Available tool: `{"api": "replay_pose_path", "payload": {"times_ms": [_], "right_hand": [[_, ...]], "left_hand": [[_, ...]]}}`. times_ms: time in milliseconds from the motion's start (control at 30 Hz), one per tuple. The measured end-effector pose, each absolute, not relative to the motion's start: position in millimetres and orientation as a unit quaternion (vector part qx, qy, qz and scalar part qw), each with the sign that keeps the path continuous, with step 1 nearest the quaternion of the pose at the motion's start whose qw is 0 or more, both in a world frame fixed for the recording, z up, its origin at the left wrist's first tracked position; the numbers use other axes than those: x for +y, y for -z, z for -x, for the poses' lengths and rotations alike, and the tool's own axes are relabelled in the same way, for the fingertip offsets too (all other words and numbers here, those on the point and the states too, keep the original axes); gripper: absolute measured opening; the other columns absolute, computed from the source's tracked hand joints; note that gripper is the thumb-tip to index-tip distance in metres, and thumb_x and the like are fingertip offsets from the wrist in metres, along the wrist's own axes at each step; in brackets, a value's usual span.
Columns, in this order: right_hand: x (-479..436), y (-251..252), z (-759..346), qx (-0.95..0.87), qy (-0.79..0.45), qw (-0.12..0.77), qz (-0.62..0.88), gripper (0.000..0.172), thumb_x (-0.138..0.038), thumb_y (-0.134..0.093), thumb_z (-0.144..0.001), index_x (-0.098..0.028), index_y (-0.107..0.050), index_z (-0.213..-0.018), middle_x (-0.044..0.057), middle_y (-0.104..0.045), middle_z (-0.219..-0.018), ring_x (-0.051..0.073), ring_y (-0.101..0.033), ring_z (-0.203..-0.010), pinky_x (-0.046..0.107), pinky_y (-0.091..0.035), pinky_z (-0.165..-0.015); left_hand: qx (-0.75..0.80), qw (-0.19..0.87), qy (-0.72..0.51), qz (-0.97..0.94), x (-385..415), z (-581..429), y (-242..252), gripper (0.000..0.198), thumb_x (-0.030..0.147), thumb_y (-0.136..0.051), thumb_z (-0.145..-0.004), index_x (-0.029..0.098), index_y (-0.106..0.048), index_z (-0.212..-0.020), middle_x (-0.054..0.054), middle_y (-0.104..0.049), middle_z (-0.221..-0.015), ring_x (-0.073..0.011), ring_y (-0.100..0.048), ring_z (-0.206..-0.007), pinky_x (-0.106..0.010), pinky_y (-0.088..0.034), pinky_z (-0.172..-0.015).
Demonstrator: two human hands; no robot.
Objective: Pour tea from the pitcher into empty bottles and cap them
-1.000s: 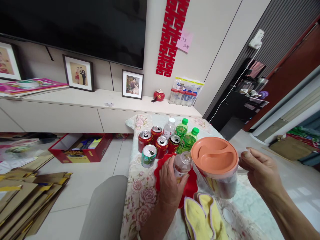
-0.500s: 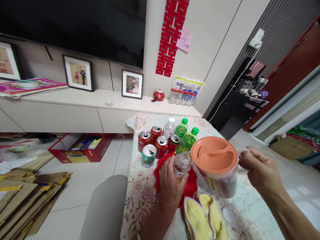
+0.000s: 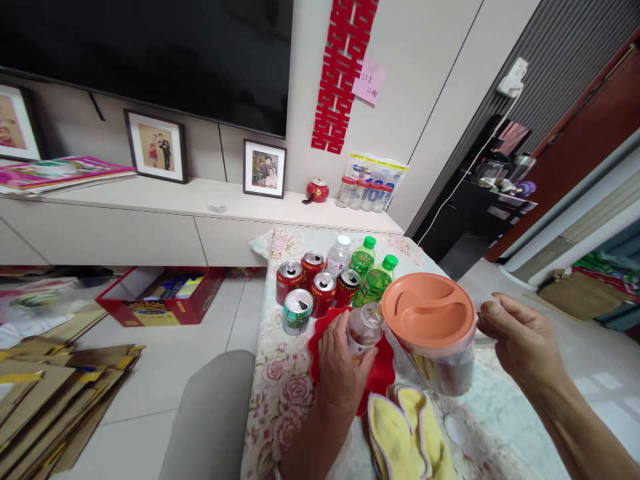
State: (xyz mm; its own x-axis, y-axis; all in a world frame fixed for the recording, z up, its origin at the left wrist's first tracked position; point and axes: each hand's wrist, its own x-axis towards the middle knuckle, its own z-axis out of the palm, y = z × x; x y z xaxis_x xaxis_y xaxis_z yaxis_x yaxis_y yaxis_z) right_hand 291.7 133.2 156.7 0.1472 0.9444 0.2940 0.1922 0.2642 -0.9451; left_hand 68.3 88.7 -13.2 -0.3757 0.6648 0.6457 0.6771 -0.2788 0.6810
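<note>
My left hand (image 3: 341,365) is wrapped round a clear plastic bottle (image 3: 365,328) with an uncapped mouth, over a red scalloped tray (image 3: 384,373). By its handle, my right hand (image 3: 523,337) grips a clear pitcher (image 3: 447,370) with an orange lid (image 3: 430,308) and dark liquid inside. The pitcher tilts left, its spout edge close to the bottle's mouth. Whether liquid is flowing between them is hard to make out. A folded yellow cloth (image 3: 407,433) lies in front of the tray.
Behind the tray stand several opened drink cans (image 3: 324,287), two green-capped bottles (image 3: 377,280) and a white-capped bottle (image 3: 340,255). A floral tablecloth (image 3: 280,400) covers the table. Flattened cardboard (image 3: 55,400) and a red box (image 3: 165,313) are on the floor, left.
</note>
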Motion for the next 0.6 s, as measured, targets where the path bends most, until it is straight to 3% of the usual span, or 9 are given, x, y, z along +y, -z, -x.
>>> {"api": "replay_pose_path", "payload": {"times_ms": [600], "right_hand": [[132.4,-159.8,-288.3,-0.557,-0.335,0.565,0.509,0.052,-0.059,-0.093,-0.06,-0.021,-0.057,-0.052,-0.005,-0.033,-0.053,0.009,-0.029,-0.051,0.028,-0.019,-0.048]], "left_hand": [[-0.595,-0.006,0.584,0.552,89.2,-68.9,17.0,0.066,0.026,-0.074,-0.086,0.018,-0.045,-0.145,-0.019,-0.068,-0.131,-0.0331,-0.068,-0.122,-0.05,-0.058,-0.098]]}}
